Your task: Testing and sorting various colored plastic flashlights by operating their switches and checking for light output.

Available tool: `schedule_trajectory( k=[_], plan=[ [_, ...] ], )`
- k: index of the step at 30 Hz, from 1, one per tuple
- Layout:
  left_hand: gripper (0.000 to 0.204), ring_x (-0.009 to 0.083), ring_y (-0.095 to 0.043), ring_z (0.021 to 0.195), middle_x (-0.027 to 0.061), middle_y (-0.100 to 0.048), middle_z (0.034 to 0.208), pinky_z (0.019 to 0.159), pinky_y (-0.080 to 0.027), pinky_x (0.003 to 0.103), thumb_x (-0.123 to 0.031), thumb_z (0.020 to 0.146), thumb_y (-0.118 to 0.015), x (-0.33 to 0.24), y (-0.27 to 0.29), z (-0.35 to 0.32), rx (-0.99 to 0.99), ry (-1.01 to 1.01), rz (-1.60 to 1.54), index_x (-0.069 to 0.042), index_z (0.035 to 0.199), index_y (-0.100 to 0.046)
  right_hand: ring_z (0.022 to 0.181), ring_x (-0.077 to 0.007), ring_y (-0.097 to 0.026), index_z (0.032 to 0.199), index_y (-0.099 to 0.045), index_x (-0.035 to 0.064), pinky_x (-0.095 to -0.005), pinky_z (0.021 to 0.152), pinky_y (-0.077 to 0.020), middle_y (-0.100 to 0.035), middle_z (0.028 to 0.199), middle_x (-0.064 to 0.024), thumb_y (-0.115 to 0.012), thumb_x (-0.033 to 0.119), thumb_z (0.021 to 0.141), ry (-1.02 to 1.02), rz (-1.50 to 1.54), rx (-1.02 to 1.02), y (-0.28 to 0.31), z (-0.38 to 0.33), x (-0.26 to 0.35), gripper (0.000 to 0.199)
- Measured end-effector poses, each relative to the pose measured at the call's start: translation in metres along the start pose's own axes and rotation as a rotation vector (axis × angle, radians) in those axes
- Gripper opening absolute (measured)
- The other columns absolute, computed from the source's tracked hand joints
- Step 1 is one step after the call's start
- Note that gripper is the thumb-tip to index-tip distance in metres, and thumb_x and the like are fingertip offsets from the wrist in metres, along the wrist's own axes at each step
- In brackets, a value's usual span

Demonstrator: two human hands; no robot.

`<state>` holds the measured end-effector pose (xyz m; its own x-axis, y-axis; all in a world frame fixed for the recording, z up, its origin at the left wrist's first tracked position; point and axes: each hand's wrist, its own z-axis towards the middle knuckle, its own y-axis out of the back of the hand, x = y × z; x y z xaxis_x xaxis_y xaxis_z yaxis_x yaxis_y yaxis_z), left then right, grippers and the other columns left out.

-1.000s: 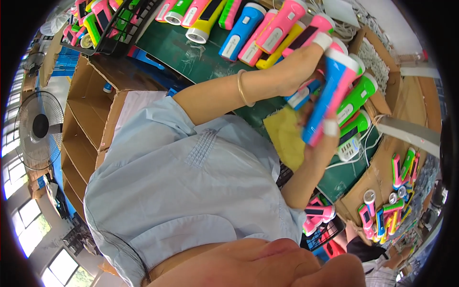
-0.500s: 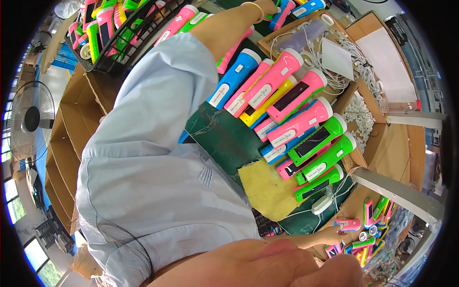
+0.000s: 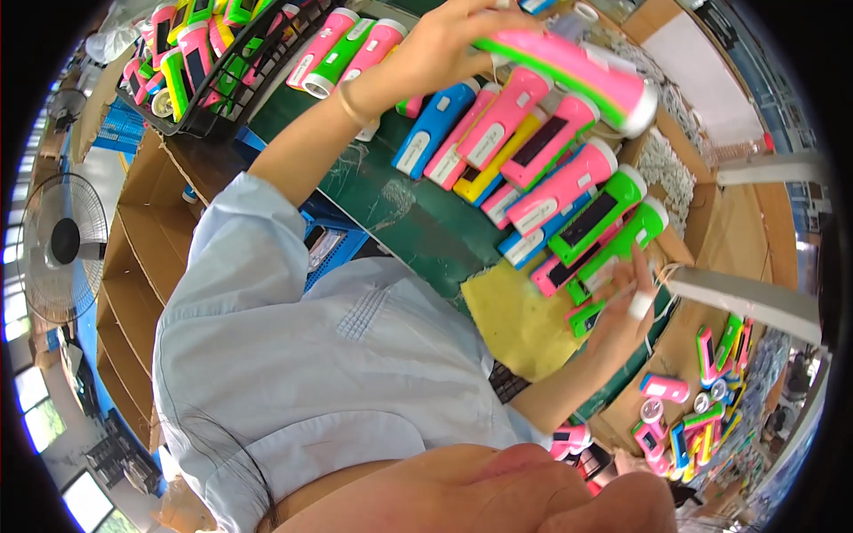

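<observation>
My left hand (image 3: 458, 44), with a bracelet at its wrist, grips a pink and green flashlight (image 3: 582, 71) by its narrow end. That flashlight is raised over a row of flashlights on the green tabletop and is blurred by motion. My right hand (image 3: 620, 306), with a white band on one finger, hovers at the row's near end, fingers apart. It partly covers a green flashlight (image 3: 585, 318); whether it touches it I cannot tell. Also in the row are a blue flashlight (image 3: 435, 129), a pink flashlight (image 3: 564, 188) and a green flashlight with a dark panel (image 3: 597, 216).
A yellow cloth (image 3: 515, 320) lies beside the row. A black basket (image 3: 258, 67) full of flashlights stands upper left. White parts fill a cardboard box (image 3: 702, 200) behind the row. More flashlights lie in a lower-right carton, near a pale bar (image 3: 746, 302). A fan (image 3: 64, 242) stands left.
My left hand has come back from the top edge and now holds up the pink and green flashlight. My right hand has moved up from the lower-right carton to the row's near end.
</observation>
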<state>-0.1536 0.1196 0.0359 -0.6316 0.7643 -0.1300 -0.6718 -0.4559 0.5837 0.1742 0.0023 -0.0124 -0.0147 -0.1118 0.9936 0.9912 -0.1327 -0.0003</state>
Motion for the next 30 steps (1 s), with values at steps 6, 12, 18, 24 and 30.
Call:
schedule_trajectory(
  k=[6, 12, 18, 24, 30],
  plan=[
    [0.045, 0.0256, -0.056, 0.083, 0.0087, -0.056, 0.090, 0.072, -0.047, 0.031, -0.011, 0.060, -0.071, -0.082, -0.015, -0.029, 0.019, -0.333, -0.030, -0.009, 0.104, -0.063, 0.085, -0.0149, -0.058, 0.110, -0.050, -0.0010, -0.0226, 0.048, -0.0449, -0.058, 0.097, -0.0091, -0.049, 0.039, 0.087, -0.169, 0.204, 0.233, -0.039, 0.017, 0.027, 0.046],
    [0.056, 0.0218, -0.056, 0.097, 0.0074, -0.056, 0.105, 0.084, -0.043, 0.032, -0.007, 0.066, -0.075, -0.104, -0.022, -0.049, 0.141, 0.569, -0.797, -0.006, 0.117, -0.051, 0.093, -0.0184, -0.053, 0.107, -0.048, 0.0014, -0.0281, 0.083, -0.0416, -0.050, 0.109, -0.0120, -0.072, 0.013, 0.070, 0.531, 0.035, 0.077, -0.046, 0.007, 0.013, 0.045],
    [0.105, 0.0300, -0.048, 0.109, 0.0166, -0.045, 0.121, 0.094, -0.037, 0.041, -0.080, 0.062, -0.046, -0.112, -0.022, -0.054, 0.535, 0.803, -1.891, 0.000, 0.129, -0.037, 0.075, -0.0223, -0.055, 0.092, -0.053, -0.0046, -0.0301, 0.064, -0.0450, -0.056, 0.084, -0.0185, -0.054, 0.026, 0.078, 0.265, 0.475, 0.290, -0.015, 0.004, 0.018, 0.033],
    [0.066, 0.0163, -0.053, 0.101, 0.0102, -0.052, 0.111, 0.085, -0.045, 0.031, -0.016, 0.074, -0.069, -0.147, -0.032, -0.056, 0.988, 0.635, -1.428, 0.002, 0.126, -0.033, 0.059, -0.0147, -0.055, 0.081, -0.062, 0.0028, -0.0301, 0.057, -0.0443, -0.057, 0.063, -0.0080, -0.056, 0.011, 0.072, 0.117, -0.507, 0.220, -0.039, -0.019, 0.015, 0.014],
    [0.032, 0.0164, -0.060, 0.063, 0.0072, -0.056, 0.083, 0.055, -0.051, 0.030, -0.024, 0.083, -0.058, -0.154, -0.056, -0.059, 0.401, 1.374, -1.846, -0.004, 0.106, -0.045, 0.076, -0.0134, -0.052, 0.110, -0.052, -0.0018, -0.0252, 0.067, -0.0436, -0.055, 0.091, -0.0086, -0.058, 0.007, 0.083, 0.183, -0.208, 0.021, -0.044, -0.031, 0.001, 0.029]
  ],
)
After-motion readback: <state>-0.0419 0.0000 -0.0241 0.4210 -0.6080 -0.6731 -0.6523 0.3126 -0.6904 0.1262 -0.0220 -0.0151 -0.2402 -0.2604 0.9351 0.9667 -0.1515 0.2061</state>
